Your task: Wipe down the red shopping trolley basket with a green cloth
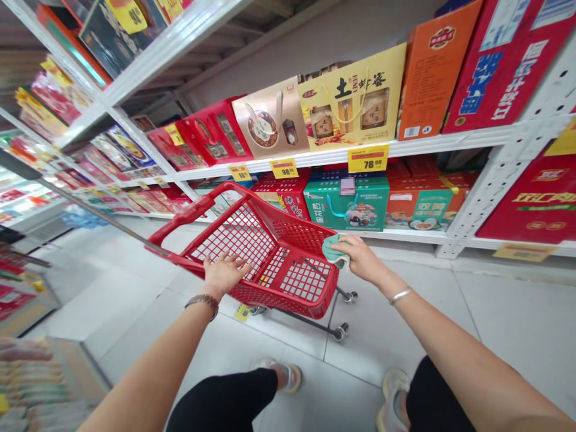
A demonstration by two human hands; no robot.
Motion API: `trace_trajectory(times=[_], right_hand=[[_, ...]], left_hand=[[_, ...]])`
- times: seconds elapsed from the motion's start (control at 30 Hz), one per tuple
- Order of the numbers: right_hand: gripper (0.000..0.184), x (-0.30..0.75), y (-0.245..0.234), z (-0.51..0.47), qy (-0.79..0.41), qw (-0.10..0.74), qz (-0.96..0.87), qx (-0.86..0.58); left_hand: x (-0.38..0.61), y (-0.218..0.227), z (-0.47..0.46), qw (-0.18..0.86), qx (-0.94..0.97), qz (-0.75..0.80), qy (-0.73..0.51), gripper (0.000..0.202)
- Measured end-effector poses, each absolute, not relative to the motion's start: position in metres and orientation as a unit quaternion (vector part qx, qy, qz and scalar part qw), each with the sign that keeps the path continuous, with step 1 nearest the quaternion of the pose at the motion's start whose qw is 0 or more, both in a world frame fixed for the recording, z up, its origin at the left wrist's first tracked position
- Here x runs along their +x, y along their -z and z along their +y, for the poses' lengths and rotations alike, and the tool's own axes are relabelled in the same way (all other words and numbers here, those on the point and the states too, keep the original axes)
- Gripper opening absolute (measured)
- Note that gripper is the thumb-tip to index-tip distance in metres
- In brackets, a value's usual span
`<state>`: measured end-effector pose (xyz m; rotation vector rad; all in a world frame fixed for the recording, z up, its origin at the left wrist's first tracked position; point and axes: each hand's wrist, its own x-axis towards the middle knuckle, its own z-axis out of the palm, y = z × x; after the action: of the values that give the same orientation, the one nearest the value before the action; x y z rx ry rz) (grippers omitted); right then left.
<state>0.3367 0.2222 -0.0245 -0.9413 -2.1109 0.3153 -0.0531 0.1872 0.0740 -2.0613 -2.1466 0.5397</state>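
Note:
A red plastic shopping cart (292, 282) with mesh sides stands on the tiles in front of me, its basket showing no goods. My right hand (360, 255) is closed on a green cloth (333, 247) at the cart's front top rim. At the near side rim rests my left hand (226, 273), fingers stretched out and spread, holding nothing. The red handle (191, 213) lies beyond that hand, at the upper left. Below the basket show the metal legs and casters (341, 332).
White shelves (310, 157) run behind the cart, loaded with gift boxes such as a yellow honey box (353, 99) and a green carton (346, 204). A grey pole (96, 210) slants in from the left. A low display (40, 372) stands lower left. My feet are on the tiled floor.

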Motion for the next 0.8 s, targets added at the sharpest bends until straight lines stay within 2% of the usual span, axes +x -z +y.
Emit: trace_trajectory(times=[0.2,0.4,0.6,0.8], right_hand=[[0.033,0.301,0.015,0.161,-0.164,0.38,-0.844,-0.342],[0.041,0.267,0.004,0.11,-0.228,0.334,-0.879,-0.252],[0.043,0.294,0.004,0.159,-0.208,0.295,-0.895,-0.262],[0.03,0.326,0.007,0.204,-0.207,0.306,-0.89,-0.269]], left_hand=[[-0.057,-0.074,0.186,0.053,-0.676,-0.719,-0.157,0.047],[-0.059,-0.073,0.184,0.058,-0.667,-0.723,-0.166,0.048],[-0.056,-0.069,0.181,0.07,-0.679,-0.717,-0.142,0.048],[-0.042,-0.066,0.187,0.086,-0.684,-0.713,-0.124,0.048]])
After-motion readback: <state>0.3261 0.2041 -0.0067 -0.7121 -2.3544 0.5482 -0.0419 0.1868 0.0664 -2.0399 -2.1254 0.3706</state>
